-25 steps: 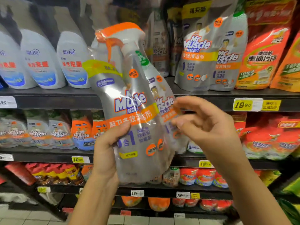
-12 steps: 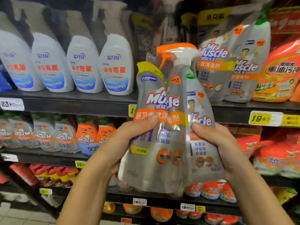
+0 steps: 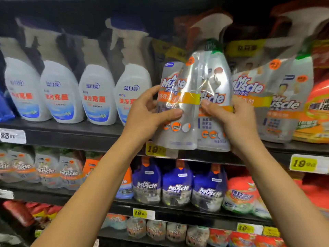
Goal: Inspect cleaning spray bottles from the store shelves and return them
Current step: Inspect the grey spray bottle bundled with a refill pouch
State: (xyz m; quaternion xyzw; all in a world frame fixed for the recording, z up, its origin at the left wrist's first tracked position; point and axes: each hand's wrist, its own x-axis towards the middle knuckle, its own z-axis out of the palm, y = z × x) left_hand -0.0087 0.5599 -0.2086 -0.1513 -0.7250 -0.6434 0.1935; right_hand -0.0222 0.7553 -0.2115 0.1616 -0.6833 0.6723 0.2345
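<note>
Dark metal store shelving point(image 3: 71, 134) fills the view in several tiers, packed with cleaning products. On the left of the top tier stands a row of white trigger-spray bottles with blue-and-red labels point(image 3: 97, 98); their Chinese script is too blurred to read with confidence. To the right stand silver Mr Muscle spray packs point(image 3: 267, 102), then orange pouches point(image 3: 318, 111). One tier down sit blue-shouldered Mr Muscle bottles point(image 3: 178, 186).

Between the white row and the silver packs there is a gap. The task's thing — a silver Mr Muscle spray bottle shrink-wrapped with a matching refill pouch point(image 3: 194, 104) — is held upright just in front of it. Its base overlaps the shelf lip, so it hangs before the shelf, not on it. Upright and label-forward matches its neighbours, so I judge this to be the return step rather than the inspecting. Two hands make sense — the glossy film looks slippery and the pair would likely fold at its seam.

The left hand point(image 3: 147, 116) grips the pouch side, thumb across the front and fingers point(image 3: 151, 91) curled round the left edge. The right hand point(image 3: 240, 122) grips the bottle side likewise, thumb pressed under the logo.

A white price tag point(image 3: 12, 136) reads 23 and a yellow price tag point(image 3: 303, 164) reads 19. A second yellow tag point(image 3: 155, 149) is half hidden by the pack's base.
</note>
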